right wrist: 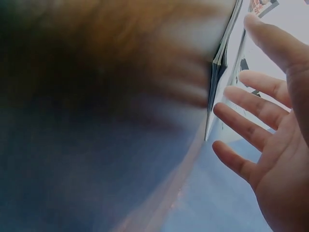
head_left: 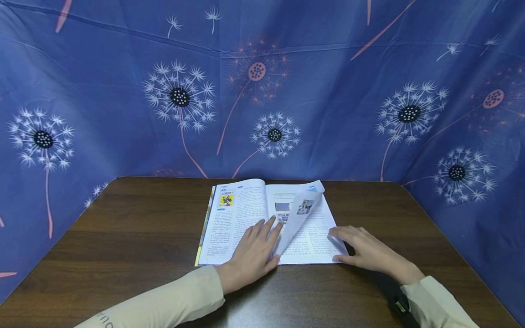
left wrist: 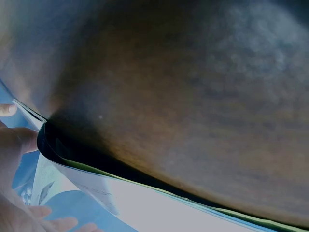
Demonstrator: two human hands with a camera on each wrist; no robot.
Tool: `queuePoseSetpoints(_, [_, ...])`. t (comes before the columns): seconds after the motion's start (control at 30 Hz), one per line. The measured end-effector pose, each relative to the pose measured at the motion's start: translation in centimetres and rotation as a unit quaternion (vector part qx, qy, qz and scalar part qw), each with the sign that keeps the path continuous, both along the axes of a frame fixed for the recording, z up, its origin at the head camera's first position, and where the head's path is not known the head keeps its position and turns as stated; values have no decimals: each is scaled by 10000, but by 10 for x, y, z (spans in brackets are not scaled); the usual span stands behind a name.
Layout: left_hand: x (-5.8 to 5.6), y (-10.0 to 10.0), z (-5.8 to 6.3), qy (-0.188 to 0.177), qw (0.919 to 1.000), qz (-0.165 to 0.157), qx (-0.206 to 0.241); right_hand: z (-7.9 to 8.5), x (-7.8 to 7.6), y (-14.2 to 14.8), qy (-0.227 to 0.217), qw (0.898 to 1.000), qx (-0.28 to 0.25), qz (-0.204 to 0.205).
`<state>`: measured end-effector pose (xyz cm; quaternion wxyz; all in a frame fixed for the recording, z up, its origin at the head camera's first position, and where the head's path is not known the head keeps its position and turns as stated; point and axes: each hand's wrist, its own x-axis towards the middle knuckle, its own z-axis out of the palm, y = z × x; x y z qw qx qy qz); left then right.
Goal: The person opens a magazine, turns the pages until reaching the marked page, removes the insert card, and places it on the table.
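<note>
An open magazine (head_left: pixel 221 234) with printed columns and small pictures lies on the table. My left hand (head_left: pixel 253 249) rests across its middle near the spine, fingers straight and slightly spread, thumb at the lower edge. Beside those fingers one page (head_left: pixel 296 221) stands raised and curled, its upper corner folded over toward the right. My right hand (head_left: pixel 367 249) is at the right edge of the magazine, with fingertips and thumb right at the paper. In the right wrist view, the fingers (right wrist: pixel 244 126) of that hand are extended and apart, and no page is pinched between them.
The dark brown wooden table (head_left: pixel 135 228) extends on both sides of the magazine. Behind it hangs a blue cloth (head_left: pixel 328 136) with a dandelion print, reaching down to the table's back and side edges. A small dark object (head_left: pixel 399 306) shows by the right sleeve.
</note>
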<state>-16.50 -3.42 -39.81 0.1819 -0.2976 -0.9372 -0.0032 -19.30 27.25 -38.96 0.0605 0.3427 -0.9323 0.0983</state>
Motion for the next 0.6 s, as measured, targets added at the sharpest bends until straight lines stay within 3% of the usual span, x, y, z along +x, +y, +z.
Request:
queuePoseSetpoints(0.2, [0,1,1,97,9998,-43,137,-1,1,1,-220,9997,92,-30])
queuePoseSetpoints(0.6, [1,2,2,200,9997,-117,104,-1,0,1,-256,9996,112,-79])
